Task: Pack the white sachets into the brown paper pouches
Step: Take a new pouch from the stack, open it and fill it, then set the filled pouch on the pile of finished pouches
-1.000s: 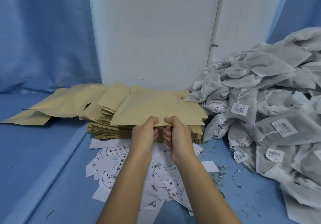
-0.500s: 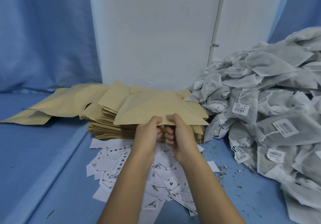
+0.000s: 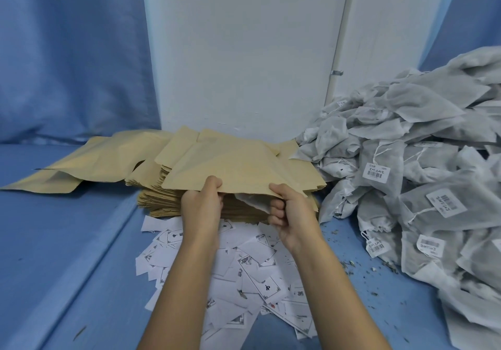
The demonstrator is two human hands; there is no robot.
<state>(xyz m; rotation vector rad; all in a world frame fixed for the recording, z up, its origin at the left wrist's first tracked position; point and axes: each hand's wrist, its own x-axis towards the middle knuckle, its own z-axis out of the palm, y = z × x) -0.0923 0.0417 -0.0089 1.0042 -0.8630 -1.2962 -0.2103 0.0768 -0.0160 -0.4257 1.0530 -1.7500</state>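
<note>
While both forearms reach forward from the bottom of the head view, the left hand (image 3: 202, 207) pinches the near edge of a brown paper pouch (image 3: 244, 167), thumb on top and fingers tucked beneath it, and the right hand (image 3: 291, 214) grips the same edge a little further right, thumb pressed along the top and the other fingers curled under. The hands are apart on that edge, and the pouch is tilted, its near side lifted off the stack of pouches (image 3: 162, 204) that lies just behind the wrists. Under the raised edge, between the two hands, a pale grey-white fold (image 3: 253, 201) shows; whether it is a sachet or the pouch's inner face cannot be told. More loose brown pouches (image 3: 95, 165) fan out to the left of the stack. The white sachets (image 3: 412, 138) are heaped at the right, touching the stack's right side, several with barcoded tags (image 3: 376, 172) on strings. Small printed paper slips (image 3: 252, 271) lie scattered below the arms on the blue surface (image 3: 67, 241), with dark crumbs (image 3: 349, 264) near the heap. A white panel (image 3: 244, 51) and a blue curtain (image 3: 67, 51) stand behind.
</note>
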